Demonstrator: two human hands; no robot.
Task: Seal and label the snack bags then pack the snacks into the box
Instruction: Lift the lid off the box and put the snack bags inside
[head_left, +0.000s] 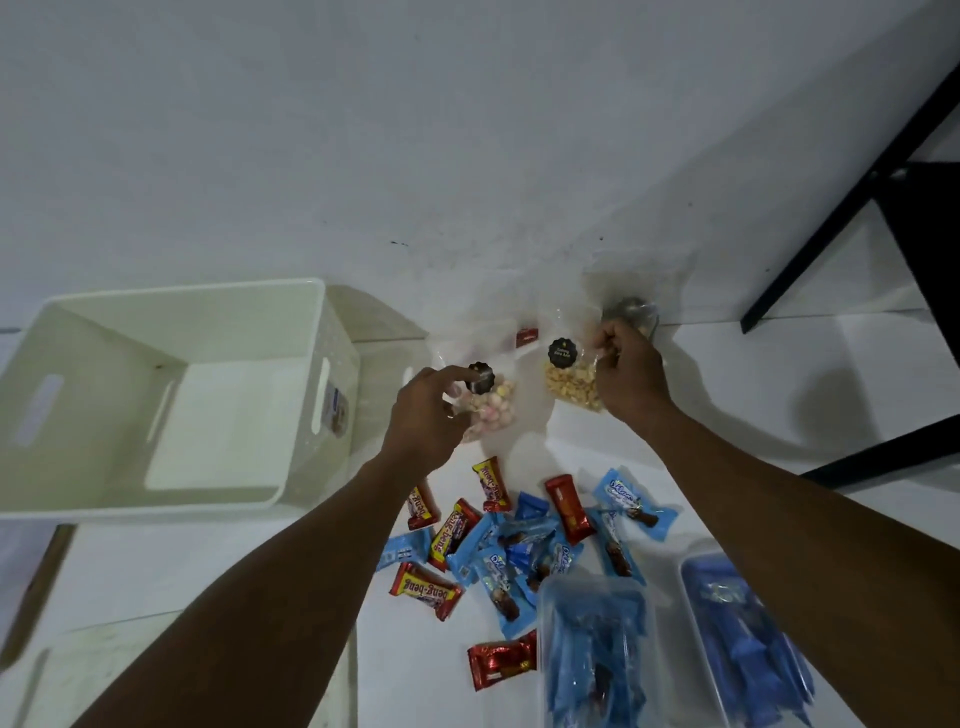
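Wrapped snacks (519, 540) lie loose nearest, not yet packed. Beyond them the left hand (423, 410) grips the bag of pastel sweets (488, 410), forefinger on its black label (480, 378). The right hand (631, 374) pinches the top corner of the nut bag (571, 387), already labelled. Best to rub each sticker flat over the closed mouth before lifting. The white box (218, 415) sits empty, just left of the hands.
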